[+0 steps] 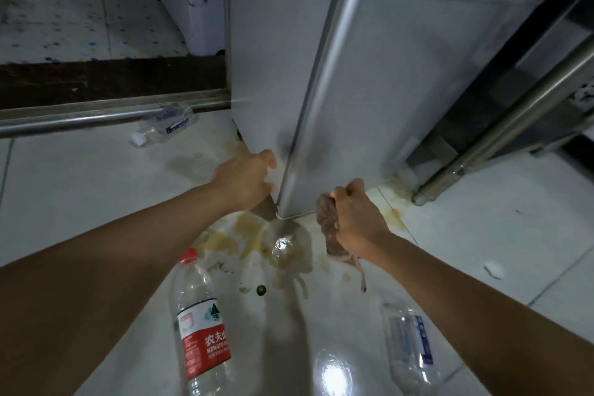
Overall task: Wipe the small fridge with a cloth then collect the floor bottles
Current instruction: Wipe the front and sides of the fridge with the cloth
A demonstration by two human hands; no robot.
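Observation:
The small grey fridge [369, 74] stands on the white tiled floor, seen from above. My left hand [244, 180] rests against its left side near the bottom corner, fingers loosely bent. My right hand [356, 219] grips a brownish cloth [328, 228] bunched against the bottom of the fridge door. A clear bottle with a red label and red cap [201, 325] lies on the floor below my left arm. A second clear bottle with a blue label [409, 347] lies under my right arm. A third bottle with a white cap [165, 125] lies by the metal rail.
Yellowish spill stains [247, 235] spread on the floor [80, 186] at the fridge's corner. A metal rail [96, 119] runs along the left, and a steel leg [501, 125] slants at the right. A white scrap [493, 268] lies on the tiles at right.

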